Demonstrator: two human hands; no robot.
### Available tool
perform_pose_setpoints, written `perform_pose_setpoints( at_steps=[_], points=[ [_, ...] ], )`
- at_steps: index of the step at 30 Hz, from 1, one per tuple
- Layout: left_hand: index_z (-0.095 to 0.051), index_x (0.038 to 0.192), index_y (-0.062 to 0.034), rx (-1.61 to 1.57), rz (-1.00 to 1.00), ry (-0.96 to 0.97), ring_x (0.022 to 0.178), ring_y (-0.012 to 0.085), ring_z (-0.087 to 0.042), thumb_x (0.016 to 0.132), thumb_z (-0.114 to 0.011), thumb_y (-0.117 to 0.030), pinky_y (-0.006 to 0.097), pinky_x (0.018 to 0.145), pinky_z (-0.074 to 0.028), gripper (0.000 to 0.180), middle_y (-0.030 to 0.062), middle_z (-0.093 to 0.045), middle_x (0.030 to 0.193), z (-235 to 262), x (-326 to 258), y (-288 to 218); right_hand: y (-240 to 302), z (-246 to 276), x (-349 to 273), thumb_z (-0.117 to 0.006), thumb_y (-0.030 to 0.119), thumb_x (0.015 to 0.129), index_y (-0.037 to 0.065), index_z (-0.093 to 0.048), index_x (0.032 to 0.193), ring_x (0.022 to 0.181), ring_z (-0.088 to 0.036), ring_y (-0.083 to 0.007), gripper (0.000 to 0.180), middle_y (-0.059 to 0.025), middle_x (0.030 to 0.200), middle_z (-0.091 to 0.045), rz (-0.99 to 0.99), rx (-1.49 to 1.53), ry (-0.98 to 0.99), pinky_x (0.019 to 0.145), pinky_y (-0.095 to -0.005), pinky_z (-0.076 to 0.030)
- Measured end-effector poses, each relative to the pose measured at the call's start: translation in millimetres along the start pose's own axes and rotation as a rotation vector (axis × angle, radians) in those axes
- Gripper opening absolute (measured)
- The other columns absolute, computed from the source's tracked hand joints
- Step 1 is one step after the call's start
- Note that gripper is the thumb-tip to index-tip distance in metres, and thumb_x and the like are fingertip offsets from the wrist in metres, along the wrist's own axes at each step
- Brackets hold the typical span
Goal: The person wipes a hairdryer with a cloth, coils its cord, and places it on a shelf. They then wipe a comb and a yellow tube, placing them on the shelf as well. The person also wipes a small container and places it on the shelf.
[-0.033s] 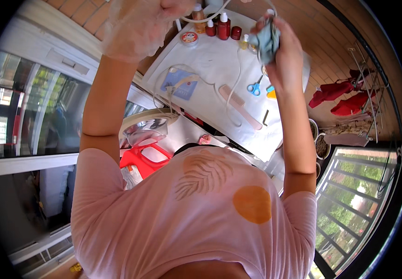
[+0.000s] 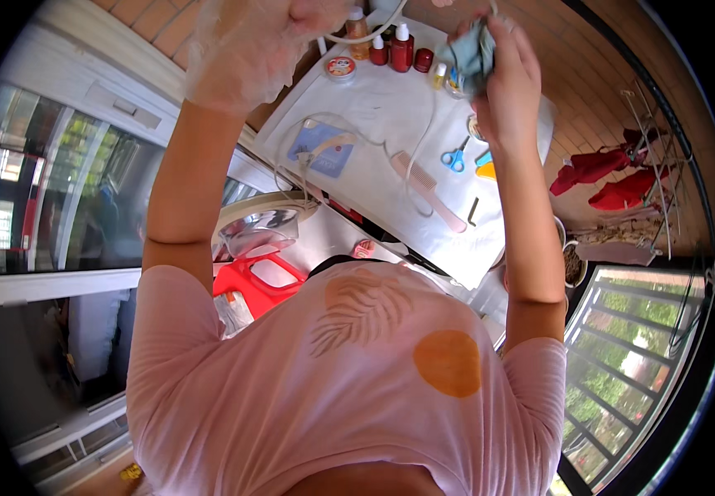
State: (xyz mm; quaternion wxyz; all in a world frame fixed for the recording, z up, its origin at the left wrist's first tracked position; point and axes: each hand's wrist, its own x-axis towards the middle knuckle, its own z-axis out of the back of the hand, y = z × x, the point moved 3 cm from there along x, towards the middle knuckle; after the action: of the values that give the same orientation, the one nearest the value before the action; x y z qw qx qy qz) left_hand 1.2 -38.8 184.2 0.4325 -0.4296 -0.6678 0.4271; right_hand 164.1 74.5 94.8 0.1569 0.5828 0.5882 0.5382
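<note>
My left hand (image 2: pixel 250 50), in a loose clear plastic glove, is raised at the top left, its fingertips partly cut off by the upper edge. Its fingers look curled around a white cord (image 2: pixel 371 37), which leaves the hand and loops up out of view. Bare and raised over the far right of the table, my right hand (image 2: pixel 513 78) is closed on a crumpled grey-green cloth (image 2: pixel 469 56). Part of a white cord shows above the cloth too. Whatever the cloth wraps is hidden.
On the white-covered table (image 2: pixel 366 194) lie a pink comb (image 2: pixel 428 190), blue scissors (image 2: pixel 455 159), a hex key (image 2: pixel 472 212) and a blue card (image 2: pixel 322 149). Red bottles (image 2: pixel 402 51) and a round tin (image 2: pixel 340 69) stand farther back. A red plastic thing (image 2: pixel 246 281) is near my left side.
My right hand and the cloth have shifted slightly upward. The left hand stays almost in place, still gloved. The table has moved a little in the view.
</note>
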Motion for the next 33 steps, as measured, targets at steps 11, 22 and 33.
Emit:
perform_pose_setpoints(
  at_steps=[11,22,33],
  points=[
    [-0.050,0.094,-0.0042,0.297,0.066,-0.153,0.046,0.0051,-0.034,0.091,-0.050,-0.026,0.019,0.038,-0.022,0.022,-0.0021,-0.038,0.053,74.0,-38.2,30.6,11.2,-136.8,12.9,-0.048,0.019,0.093,0.003,-0.054,0.102,0.070,-0.054,-0.0068,0.019,-0.0013,0.082,-0.059,0.052,0.143,0.309,0.064,-0.0208,-0.044],
    [-0.050,0.103,-0.0064,0.005,0.052,-0.183,0.046,0.0032,-0.033,0.085,-0.060,-0.023,0.017,0.039,-0.022,0.027,0.0004,-0.052,0.074,99.9,-58.0,19.1,-29.4,-178.8,-12.9,-0.050,0.021,0.093,0.004,-0.057,0.111,0.069,-0.043,0.0015,0.026,0.0055,0.085,-0.058,-0.130,-0.111,0.580,0.057,-0.0152,-0.034],
    [-0.057,0.093,-0.0013,0.022,0.002,-0.210,0.038,0.0011,-0.030,0.087,-0.057,-0.023,0.016,0.038,-0.023,0.023,-0.0009,-0.051,0.057,131.8,-69.0,1.8,-286.2,-48.3,-81.1,-0.072,0.032,0.067,0.004,-0.058,0.096,0.096,-0.057,-0.0354,0.043,-0.0189,0.101,-0.060,-0.476,-1.430,0.769,0.086,-0.0401,-0.045]
  ],
)
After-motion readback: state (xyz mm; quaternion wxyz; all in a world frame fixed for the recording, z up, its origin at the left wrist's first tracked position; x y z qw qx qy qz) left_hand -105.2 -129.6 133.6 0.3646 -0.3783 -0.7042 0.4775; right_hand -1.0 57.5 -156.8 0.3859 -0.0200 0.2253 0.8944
